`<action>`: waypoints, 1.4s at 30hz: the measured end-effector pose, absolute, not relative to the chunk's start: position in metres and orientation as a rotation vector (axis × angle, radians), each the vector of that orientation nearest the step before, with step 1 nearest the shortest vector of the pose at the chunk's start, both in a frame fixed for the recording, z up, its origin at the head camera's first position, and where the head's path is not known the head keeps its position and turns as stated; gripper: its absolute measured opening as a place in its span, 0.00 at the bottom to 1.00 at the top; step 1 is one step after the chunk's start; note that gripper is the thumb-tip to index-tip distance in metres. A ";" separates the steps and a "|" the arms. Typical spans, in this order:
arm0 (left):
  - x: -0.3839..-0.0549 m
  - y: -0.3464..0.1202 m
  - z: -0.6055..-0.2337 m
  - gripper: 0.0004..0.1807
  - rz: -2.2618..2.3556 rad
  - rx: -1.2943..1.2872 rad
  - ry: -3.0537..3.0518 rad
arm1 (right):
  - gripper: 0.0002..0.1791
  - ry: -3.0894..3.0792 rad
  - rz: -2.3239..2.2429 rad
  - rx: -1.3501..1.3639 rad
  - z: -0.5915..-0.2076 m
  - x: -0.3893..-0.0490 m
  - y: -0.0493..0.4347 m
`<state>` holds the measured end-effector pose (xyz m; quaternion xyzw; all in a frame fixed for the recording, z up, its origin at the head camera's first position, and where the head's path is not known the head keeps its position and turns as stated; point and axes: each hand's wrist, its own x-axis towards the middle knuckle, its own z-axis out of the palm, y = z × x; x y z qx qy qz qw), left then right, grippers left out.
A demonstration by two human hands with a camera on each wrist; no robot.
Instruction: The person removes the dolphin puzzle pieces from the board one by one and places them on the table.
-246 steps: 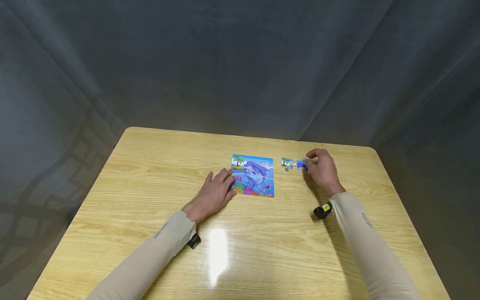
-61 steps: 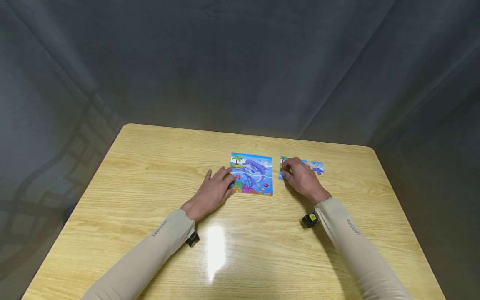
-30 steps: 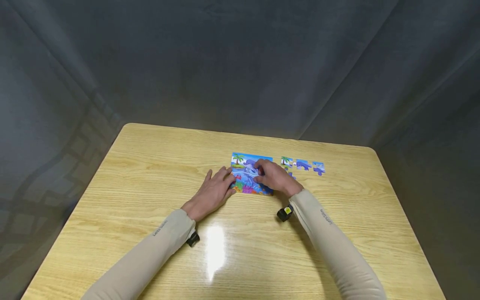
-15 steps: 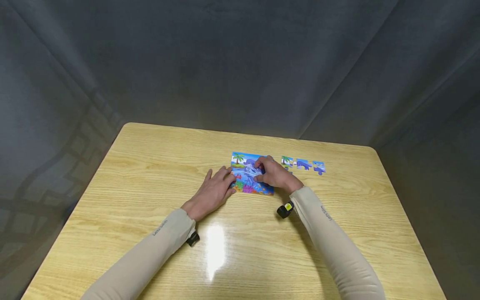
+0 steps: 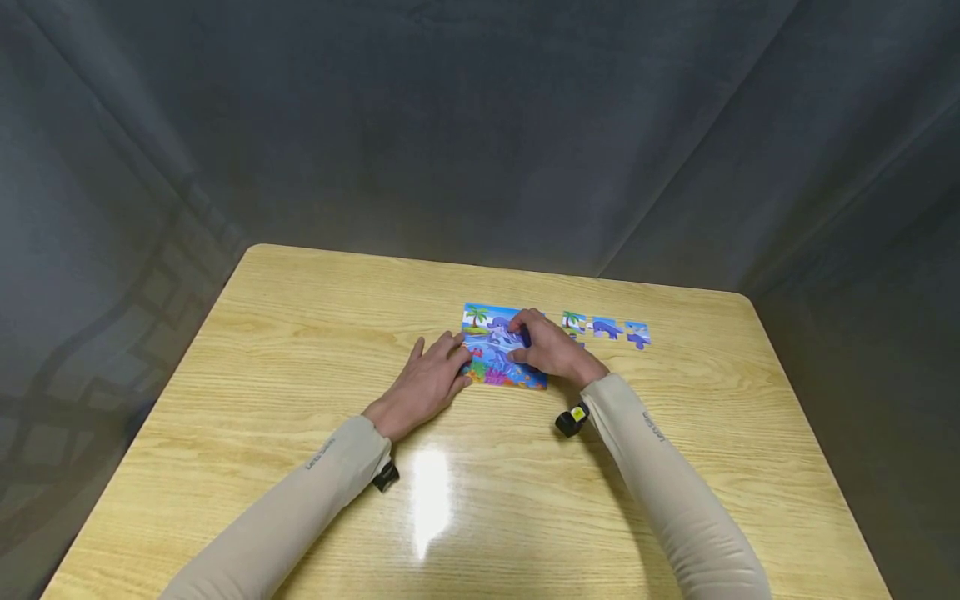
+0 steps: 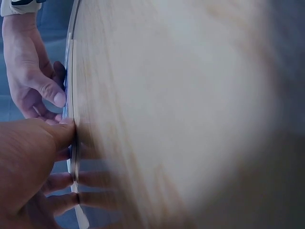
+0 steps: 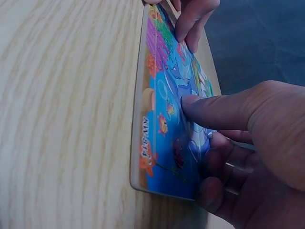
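A square dolphin jigsaw puzzle (image 5: 491, 364) lies flat on the table, with sea creatures and coral along its near edge. My left hand (image 5: 422, 388) rests beside it, its extended fingers touching the left edge. Over the middle and right of the puzzle is my right hand (image 5: 553, 345). Its bent thumb and fingers pinch a puzzle piece at the board's face; the hand covers most of that piece. In the right wrist view the thumb (image 7: 209, 109) presses on the dolphin picture. To the right lie loose pieces: a palm-tree piece (image 5: 573, 320), a dolphin-head piece (image 5: 604, 327) and a tail piece (image 5: 637, 335).
Another loose piece (image 5: 576, 342) below the palm-tree piece is partly hidden by my right hand. The wooden table (image 5: 495, 483) has rounded far corners. A dark grey curtain (image 5: 480, 142) hangs behind it and at both sides.
Eight seconds ago my right hand was at the tail piece; two seconds ago, at the lower loose piece. It then moved left onto the puzzle and has stayed there. The left hand keeps its place.
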<state>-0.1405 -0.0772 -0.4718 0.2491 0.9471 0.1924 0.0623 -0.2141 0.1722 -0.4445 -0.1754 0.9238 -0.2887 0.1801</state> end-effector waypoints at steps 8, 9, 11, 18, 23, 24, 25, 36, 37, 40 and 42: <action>-0.140 -0.077 -0.471 0.12 0.578 0.753 2.866 | 0.34 2.618 -0.738 -0.521 -0.447 -0.214 0.174; -0.140 -0.077 -0.471 0.12 0.577 0.753 2.867 | 0.33 2.618 -0.740 -0.522 -0.447 -0.214 0.174; -0.140 -0.077 -0.471 0.13 0.574 0.752 2.868 | 0.31 2.615 -0.764 -0.518 -0.448 -0.213 0.174; -0.140 -0.077 -0.469 0.13 0.588 0.756 2.870 | 0.24 2.607 -0.841 -0.479 -0.449 -0.212 0.175; -0.140 -0.077 -0.471 0.13 0.586 0.752 2.871 | 0.20 2.574 -0.934 -0.475 -0.450 -0.211 0.178; -0.140 -0.077 -0.472 0.12 0.584 0.750 2.871 | 0.17 2.563 -0.964 -0.475 -0.450 -0.211 0.179; -0.140 -0.077 -0.472 0.12 0.582 0.752 2.873 | 0.15 2.548 -1.002 -0.469 -0.450 -0.211 0.181; -0.140 -0.077 -0.471 0.13 0.572 0.772 2.880 | 0.08 2.450 -1.252 -0.424 -0.439 -0.207 0.185; -0.140 -0.077 -0.471 0.13 0.576 0.772 2.880 | 0.08 2.438 -1.273 -0.409 -0.436 -0.206 0.186; -0.139 -0.077 -0.471 0.13 0.583 0.773 2.875 | 0.08 2.431 -1.308 -0.381 -0.431 -0.204 0.190; -0.139 -0.078 -0.471 0.13 0.586 0.771 2.873 | 0.08 2.438 -1.319 -0.364 -0.429 -0.202 0.195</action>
